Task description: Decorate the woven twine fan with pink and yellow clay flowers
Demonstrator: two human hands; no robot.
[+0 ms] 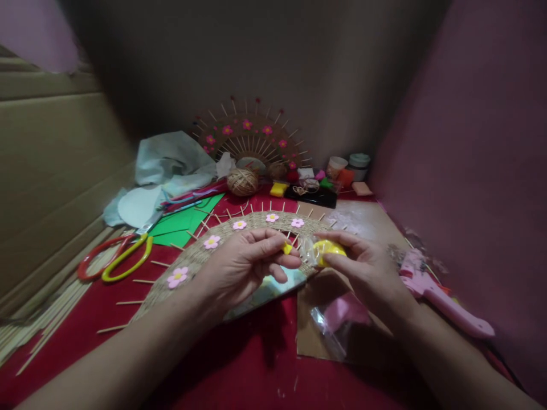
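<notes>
Between the thumb and fingers of my left hand (252, 262) is a small bit of yellow clay (286, 248). My right hand (367, 267) grips a clear plastic packet of yellow clay (328, 251), its crinkled end pointing toward the left hand. Beneath both hands lies a woven twine arch (194, 256) with thin sticks poking out around its edge. Pink clay flowers (211, 242) sit along the arch; most have yellow centres, while the rightmost flower (297, 222) shows no yellow in its middle.
Scissors (113, 256) with red and yellow handles lie left, near long thin sticks (55, 307). A pink glue gun (444, 296) rests at right. Pink clay in plastic (344, 313) lies on cardboard (311, 336). Behind are a twine ball (242, 181) and a finished-looking flowered fan (248, 134).
</notes>
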